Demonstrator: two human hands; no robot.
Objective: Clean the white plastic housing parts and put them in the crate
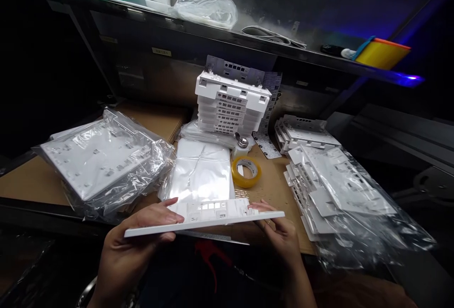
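Between my two hands I hold a white plastic panel (209,220), seen nearly edge-on, with small square cut-outs along its far side. My left hand (138,232) grips its left end, fingers on top and thumb side below. At the right end, my right hand (280,232) is closed on it, its fingertips partly behind the panel. Just beyond the panel lies a stack of clear plastic bags (202,166). A roll of yellow tape (246,172) rests to the right of the bags. Under the panel hangs a red tool (211,253), mostly in shadow.
Stacked white housings (232,90) stand at the back. Bagged white panels (95,156) lie at left; more panels (347,180), partly under clear plastic, lie at right. A metal shelf (198,31) crosses above, bearing a plastic bag (207,9) and a yellow box (383,53).
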